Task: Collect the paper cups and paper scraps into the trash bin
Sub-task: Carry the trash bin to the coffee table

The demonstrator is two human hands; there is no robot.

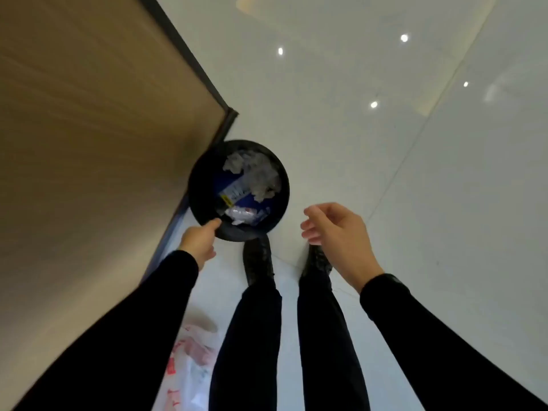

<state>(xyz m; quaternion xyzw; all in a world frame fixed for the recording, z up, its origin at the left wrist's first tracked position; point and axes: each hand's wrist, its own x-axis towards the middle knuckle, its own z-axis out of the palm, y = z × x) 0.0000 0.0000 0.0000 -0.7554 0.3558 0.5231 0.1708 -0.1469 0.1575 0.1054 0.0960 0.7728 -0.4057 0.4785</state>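
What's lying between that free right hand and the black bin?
Only bare white floor separates the right hand from the trash bin, as the head view shows.

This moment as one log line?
left hand grips rim of round black trash bin | right hand empty | crumpled white paper scraps inside bin
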